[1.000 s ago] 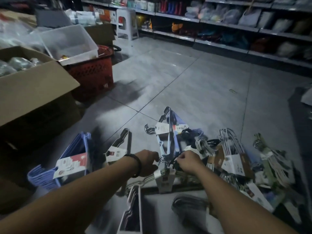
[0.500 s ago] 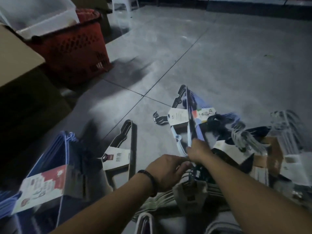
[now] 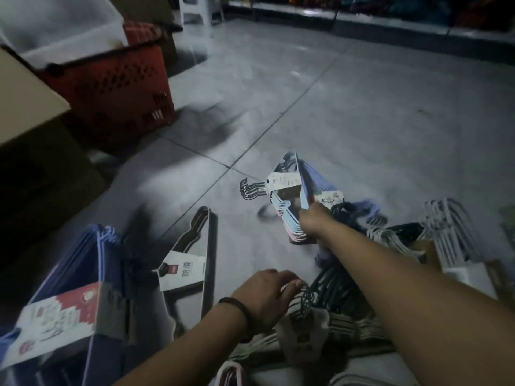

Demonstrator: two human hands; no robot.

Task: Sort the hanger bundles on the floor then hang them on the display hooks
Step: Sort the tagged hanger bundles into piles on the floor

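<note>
Right hand [image 3: 313, 222] — fingers closed around the near end of the pastel hanger bundle [image 3: 287, 196], holding it at an angle over the tiled floor [image 3: 362, 112] with its dark hooks pointing left. Left hand [image 3: 264, 298] — fingers curled over the dark hooks of the cream hanger bundle [image 3: 348, 327], which lies on the floor nearest the camera. 2 further bundles lie to the left: the black hanger bundle [image 3: 207, 246] and, beyond it, the blue hanger bundle [image 3: 92, 260]. White hangers [image 3: 448, 232] are piled at right. A red basket [image 3: 117, 87] stands well apart at upper left.
</note>
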